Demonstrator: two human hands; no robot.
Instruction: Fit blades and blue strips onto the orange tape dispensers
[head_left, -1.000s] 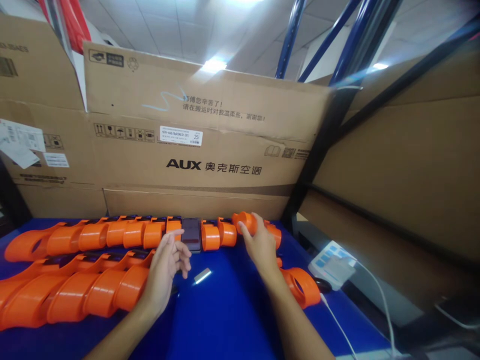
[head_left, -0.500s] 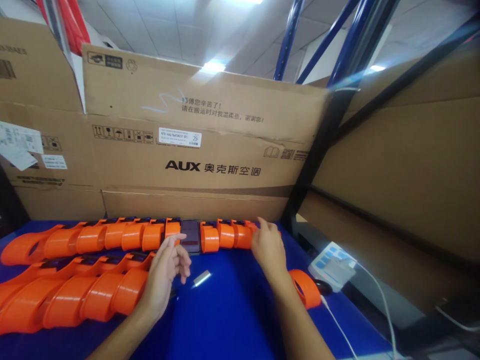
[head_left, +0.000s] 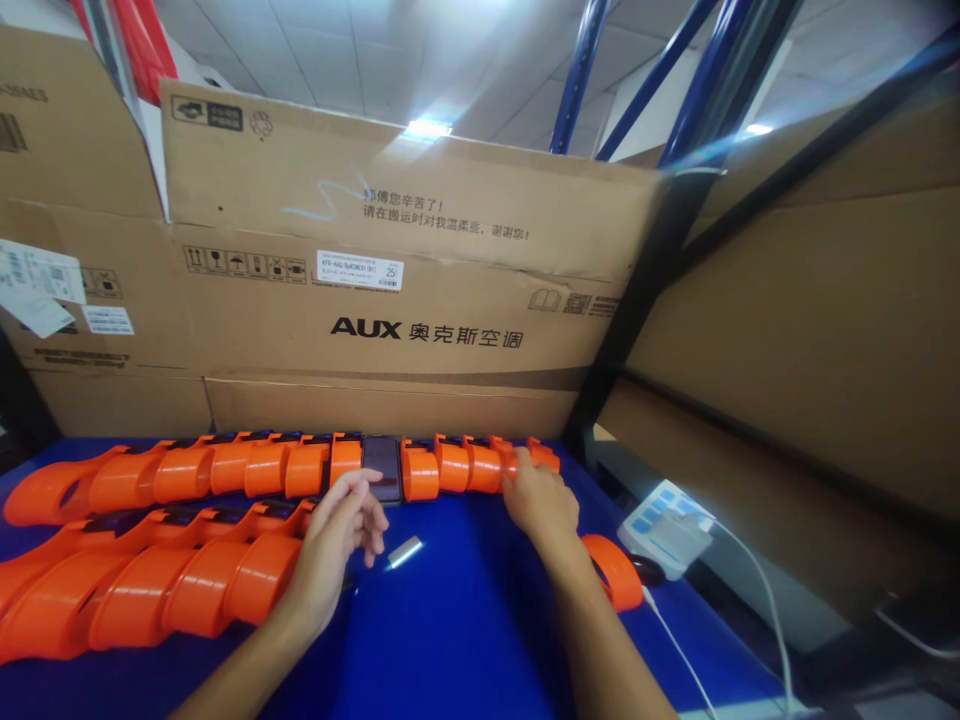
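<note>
My right hand (head_left: 544,500) reaches to the right end of the back row, its fingers curled down onto an orange curved plastic piece (head_left: 504,462); the fingertips are partly hidden. My left hand (head_left: 341,535) hovers loosely with its fingers apart and nothing in it, just in front of a dark phone-like device (head_left: 382,468) that stands in the back row. Left of it, a front row of larger-looking orange plastic pieces (head_left: 199,590) with dark parts on top runs toward the left edge. A small silver strip (head_left: 405,552) lies between my hands.
A blue table surface (head_left: 450,640) lies under everything. Large cardboard panels (head_left: 420,390) stand behind, beside a dark metal rack post (head_left: 637,270). On the right are another orange piece (head_left: 616,572) and a white power strip (head_left: 667,528) with white cables.
My right hand's raised index finger has come down onto the orange piece, and the hand has tilted lower. My left hand has shifted slightly to the right.
</note>
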